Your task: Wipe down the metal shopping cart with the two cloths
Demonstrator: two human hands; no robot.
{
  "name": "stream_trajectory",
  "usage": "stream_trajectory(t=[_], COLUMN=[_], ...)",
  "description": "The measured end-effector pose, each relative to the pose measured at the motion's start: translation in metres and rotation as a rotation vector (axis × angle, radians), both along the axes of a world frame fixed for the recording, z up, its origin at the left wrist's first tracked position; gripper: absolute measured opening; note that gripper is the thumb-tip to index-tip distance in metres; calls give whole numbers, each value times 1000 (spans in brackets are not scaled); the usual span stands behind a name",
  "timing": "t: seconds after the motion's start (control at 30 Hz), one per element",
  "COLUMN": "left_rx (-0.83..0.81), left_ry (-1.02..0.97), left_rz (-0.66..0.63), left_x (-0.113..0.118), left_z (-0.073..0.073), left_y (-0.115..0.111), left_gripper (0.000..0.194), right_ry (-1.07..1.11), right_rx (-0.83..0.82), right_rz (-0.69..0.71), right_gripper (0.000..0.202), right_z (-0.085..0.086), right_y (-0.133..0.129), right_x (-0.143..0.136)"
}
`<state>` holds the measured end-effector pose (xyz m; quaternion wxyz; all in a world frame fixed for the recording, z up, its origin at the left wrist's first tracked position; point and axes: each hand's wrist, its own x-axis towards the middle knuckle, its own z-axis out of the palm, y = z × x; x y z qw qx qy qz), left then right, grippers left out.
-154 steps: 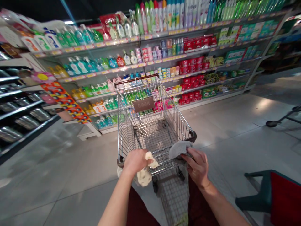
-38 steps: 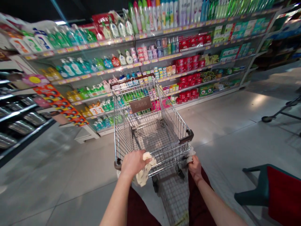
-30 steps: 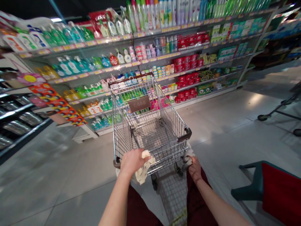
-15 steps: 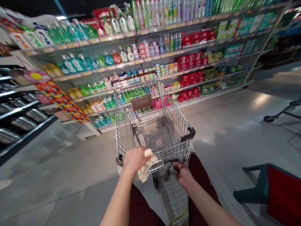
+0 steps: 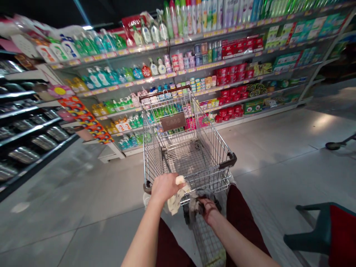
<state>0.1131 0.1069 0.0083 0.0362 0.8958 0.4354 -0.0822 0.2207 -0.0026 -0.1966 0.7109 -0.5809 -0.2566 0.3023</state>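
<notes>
In front of me stands a metal shopping cart (image 5: 187, 172) with brown corner caps and a brown plate (image 5: 172, 122). My left hand (image 5: 166, 188) is closed on a cream cloth (image 5: 175, 202) with dark spots, held at the cart's near rim. Lower down, beneath that rim, my right hand (image 5: 208, 210) has its fingers curled at a dark caster wheel (image 5: 187, 215) and a blurred grey clump (image 5: 196, 196). What those fingers hold is too smeared to make out. A grey wire grid (image 5: 207, 237) runs between my legs.
Shelves of pump bottles (image 5: 98, 77), red tubs (image 5: 230, 74) and boxes (image 5: 241, 46) line the far side. Metalware racks (image 5: 25, 152) stand at left. A dark green stool (image 5: 311, 233) with a red cover is close on my right, and a wheel (image 5: 332, 145) lies beyond it.
The view has shifted, so the cart and shelves sit farther right. My right hand has moved left along the cart's underside, closer to the wheel. My left hand still grips the cloth.
</notes>
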Motion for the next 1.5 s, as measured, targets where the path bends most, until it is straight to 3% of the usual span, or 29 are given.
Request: stream_trajectory(t=[0.1, 0.17, 0.23, 0.3, 0.37, 0.43, 0.5, 0.57, 0.63, 0.73, 0.87, 1.03, 1.23, 1.37, 1.5], left_rx=[9, 20, 33, 39, 31, 23, 30, 54, 80, 106, 114, 160, 236, 389, 580], left_ry=[-3, -13, -28, -48, -65, -80, -95, -118, -141, -163, -171, -158, -252, -437, -572], left_rz=[7, 2, -15, -24, -20, -14, -14, -19, -24, -19, -29, -56, -104, -127, 6], left_x=[1, 1, 0, 0, -1, -1, -1, -2, -2, -4, -5, -7, -11, -16, -13], left_z=[-1, -3, -5, -6, -8, -9, -10, -11, -13, -15, -17, -18, -25, -48, -95], left_y=[0, 0, 1, 2, 2, 2, 2, 2, 1, 1, 1, 2, -6, -25, -52], left_gripper=[43, 36, 30, 32, 40, 45, 46, 46, 46, 45, 43, 43, 37, 41, 58], right_ry=[310, 530, 452, 112, -371, -812, -1128, -1355, -1545, -1741, -1843, -1866, -1846, -1863, -1887], right_rx=[-10, 14, 55, 101, 133, 84, -61, -268, -483, -640, -611, -545, -568, -575, -560], right_rz=[111, 157, 207, 177, 46, -101, -169, -96, 91, 352, 558, 831, 906, 927, 933], right_gripper=[24, 37, 45, 36, 21, 12, 23, 32, 33, 30, 27, 25, 26, 28, 32], right_z=[45, 86, 127, 161, 186, 202, 211, 216, 216, 210, 192, 171, 168, 167, 168], right_y=[10, 7, 1, -4, -1, 11, 35, 65, 96, 134, 160, 162, 165, 167, 164], right_x=[-11, -7, 7, 30, 58, 85, 105, 117, 121, 121, 118, 112, 116, 115, 113])
